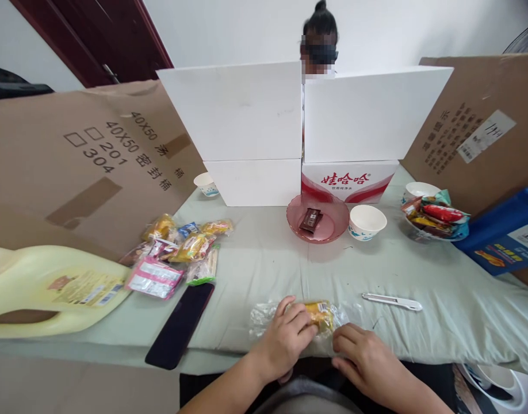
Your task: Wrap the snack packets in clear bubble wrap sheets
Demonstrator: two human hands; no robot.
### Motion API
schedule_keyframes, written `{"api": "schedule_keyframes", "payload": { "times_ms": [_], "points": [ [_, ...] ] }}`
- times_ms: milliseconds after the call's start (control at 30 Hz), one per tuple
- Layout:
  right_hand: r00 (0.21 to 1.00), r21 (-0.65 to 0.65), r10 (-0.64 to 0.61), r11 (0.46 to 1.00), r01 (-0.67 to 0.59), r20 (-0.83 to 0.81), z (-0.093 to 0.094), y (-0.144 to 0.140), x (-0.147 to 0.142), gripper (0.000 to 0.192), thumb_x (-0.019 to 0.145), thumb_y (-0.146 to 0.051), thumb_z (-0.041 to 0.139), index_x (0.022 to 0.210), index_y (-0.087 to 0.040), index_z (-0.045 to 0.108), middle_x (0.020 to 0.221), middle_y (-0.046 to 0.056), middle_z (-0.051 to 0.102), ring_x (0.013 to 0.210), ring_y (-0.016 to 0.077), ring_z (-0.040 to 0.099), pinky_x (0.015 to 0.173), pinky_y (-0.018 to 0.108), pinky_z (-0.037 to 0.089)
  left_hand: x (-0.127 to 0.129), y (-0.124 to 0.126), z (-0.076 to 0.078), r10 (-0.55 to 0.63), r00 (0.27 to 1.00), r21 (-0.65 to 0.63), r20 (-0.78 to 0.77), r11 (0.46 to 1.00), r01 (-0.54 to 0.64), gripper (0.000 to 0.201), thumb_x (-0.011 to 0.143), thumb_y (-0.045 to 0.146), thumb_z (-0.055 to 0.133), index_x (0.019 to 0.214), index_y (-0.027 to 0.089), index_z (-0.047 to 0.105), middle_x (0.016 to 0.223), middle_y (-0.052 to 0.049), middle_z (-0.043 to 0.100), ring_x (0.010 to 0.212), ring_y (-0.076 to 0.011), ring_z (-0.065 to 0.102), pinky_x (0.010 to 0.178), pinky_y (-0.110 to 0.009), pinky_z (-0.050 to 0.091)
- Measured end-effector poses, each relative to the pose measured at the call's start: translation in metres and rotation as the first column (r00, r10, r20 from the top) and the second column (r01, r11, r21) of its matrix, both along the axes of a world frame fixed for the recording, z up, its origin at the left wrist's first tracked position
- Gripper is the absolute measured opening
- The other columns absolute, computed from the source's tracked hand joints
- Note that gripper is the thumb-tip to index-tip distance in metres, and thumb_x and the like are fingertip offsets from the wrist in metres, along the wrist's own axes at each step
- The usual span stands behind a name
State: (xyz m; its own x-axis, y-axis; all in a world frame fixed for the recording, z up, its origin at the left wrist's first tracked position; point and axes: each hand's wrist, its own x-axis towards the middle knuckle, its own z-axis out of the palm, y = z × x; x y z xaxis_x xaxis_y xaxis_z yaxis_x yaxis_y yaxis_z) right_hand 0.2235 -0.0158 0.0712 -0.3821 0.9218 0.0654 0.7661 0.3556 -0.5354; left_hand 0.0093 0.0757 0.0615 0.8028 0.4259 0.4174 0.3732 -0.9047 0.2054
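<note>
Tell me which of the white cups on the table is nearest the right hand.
The middle cup, right of the pink bowl. Both others are farther back and partly hidden: the left cup by a white box, the right cup by snacks.

the phone [180,325] lies left of the wrapped snack [321,315], the cutter [392,302] to its right. behind the snack, the wide bowl [336,215] holds small packets [310,219], the paper cup [365,233] just right; the stacked boxes [264,181] stand behind both.
</note>
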Motion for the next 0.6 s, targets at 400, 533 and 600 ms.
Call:
{"api": "schedule_keyframes", "payload": {
  "times_ms": [400, 533, 600],
  "points": [
    [0.975, 0.217, -0.176, 0.966, 0.144, 0.136, -0.022, 0.016, 0.004, 0.058, 0.078, -0.021, 0.067, 0.133, -0.029, 0.047, 0.141, 0.011, 0.047, 0.119, 0.0309, 0.053, 0.092, 0.047, 0.050, -0.029, -0.042, -0.002, -0.136, 0.945, -0.092, -0.297, 0.989, 0.114, 0.008, 0.083, 0.026, 0.062, 0.089, 0.021, 0.062, 0.073, -0.001, 0.064, 0.065, -0.0188, 0.059, 0.060, -0.029, 0.047],
    [0.997, 0.180, -0.051, 0.983, 0.041, 0.050, -0.005, 0.033, 0.005, 0.019, 0.088, -0.016, 0.055, 0.105, -0.023, 0.061, 0.112, 0.006, 0.066, 0.108, 0.0231, 0.058, 0.092, 0.041, 0.046, -0.033, -0.043, -0.015, -0.049, 0.915, -0.205, -0.401, 0.978, -0.037, 0.007, 0.083, 0.019, 0.060, 0.090, 0.021, 0.060, 0.083, -0.001, 0.067, 0.069, -0.0189, 0.063, 0.062, -0.028, 0.049],
    [0.998, 0.153, -0.068, 0.986, 0.067, 0.001, 0.001, 0.038, 0.006, 0.015, 0.093, -0.017, 0.047, 0.097, -0.021, 0.061, 0.098, 0.005, 0.068, 0.092, 0.0188, 0.061, 0.085, 0.036, 0.047, -0.032, -0.038, -0.016, 0.025, 0.929, -0.206, -0.370, 0.973, -0.108, 0.012, 0.084, 0.010, 0.052, 0.086, 0.020, 0.059, 0.079, -0.001, 0.065, 0.063, -0.0173, 0.062, 0.058, -0.027, 0.048]
  ]
}}
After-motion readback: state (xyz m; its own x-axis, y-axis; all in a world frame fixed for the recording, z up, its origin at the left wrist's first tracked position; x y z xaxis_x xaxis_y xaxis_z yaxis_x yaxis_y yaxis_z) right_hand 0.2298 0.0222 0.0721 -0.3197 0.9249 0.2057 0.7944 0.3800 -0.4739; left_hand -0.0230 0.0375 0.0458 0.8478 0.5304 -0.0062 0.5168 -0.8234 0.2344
